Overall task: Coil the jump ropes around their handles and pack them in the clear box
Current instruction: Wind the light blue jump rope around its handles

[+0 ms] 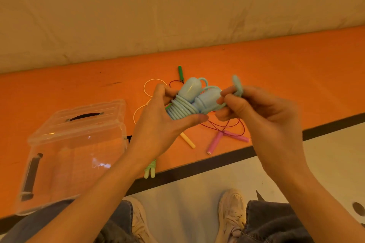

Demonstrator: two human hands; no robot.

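One light-green rope (150, 168) coiled at 6 o'clock; blue rope (184, 107) nearly wound, gripped by left hand (158, 124), loop end pinched by right hand (262, 112); pink rope (221, 138), others loose; clear box (75, 144) unpacked.

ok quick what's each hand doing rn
Left hand: grips the coiled blue jump rope.
Right hand: pinches that rope's loose end.

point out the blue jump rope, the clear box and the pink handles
blue jump rope (182, 107): head view, on the coiled turns round its handles
clear box (65, 161): head view, on its front wall
pink handles (214, 142): head view, on the nearer handle's shaft
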